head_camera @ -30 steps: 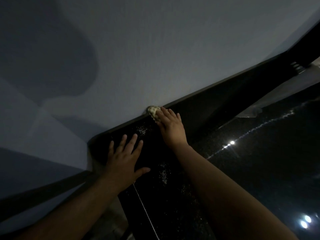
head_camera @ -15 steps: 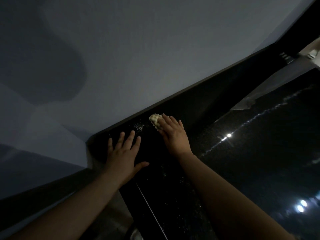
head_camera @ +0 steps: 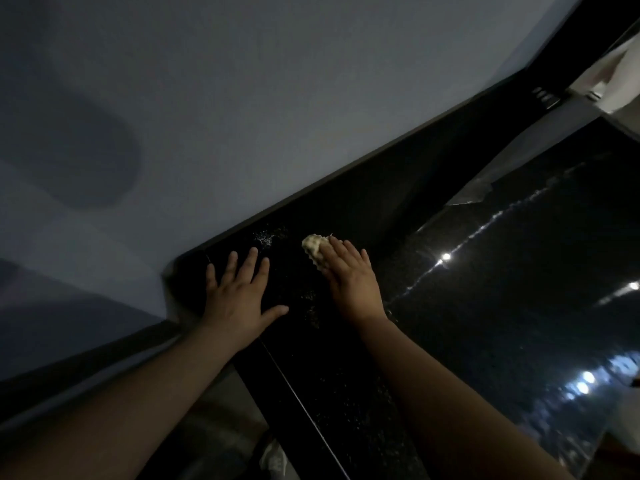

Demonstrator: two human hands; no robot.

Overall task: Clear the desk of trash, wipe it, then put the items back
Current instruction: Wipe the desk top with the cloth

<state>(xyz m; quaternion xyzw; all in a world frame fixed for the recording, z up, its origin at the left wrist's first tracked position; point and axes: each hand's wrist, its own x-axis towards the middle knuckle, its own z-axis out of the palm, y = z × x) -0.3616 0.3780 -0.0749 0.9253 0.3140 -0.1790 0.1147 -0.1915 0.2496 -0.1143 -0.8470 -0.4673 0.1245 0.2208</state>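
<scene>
**Head view, dim light.** The left hand (head_camera: 239,299) lies flat on the black, glossy table (head_camera: 485,306), palm down. Its fingers (head_camera: 250,263) are straight and spread, its thumb (head_camera: 277,311) points towards the right hand (head_camera: 349,282), and it holds nothing.

The right hand is just beside the left and a little further from the body. It is also flat, with its straight fingers laid close together on top of a pale, bumpy cloth (head_camera: 313,251). The hand presses the cloth against the table rather than gripping it. The visible part of the cloth sticks out beyond the fingertips on the side towards the left hand; the rest is hidden under the hand.

Ahead of the left fingertips, between them and the table's back edge, sits a patch of fine pale specks (head_camera: 265,239). Fainter specks are scattered on the surface between the two hands.

Beyond both hands the table's back edge meets a plain grey wall (head_camera: 277,98). The table's corner lies just left of the left hand's little finger. To the right of the right hand the surface mirrors several bright points of light (head_camera: 446,256). Far beyond that hand, at the table's right end, a pale object (head_camera: 616,74) shows, too dim to identify. Both forearms are bare.
</scene>
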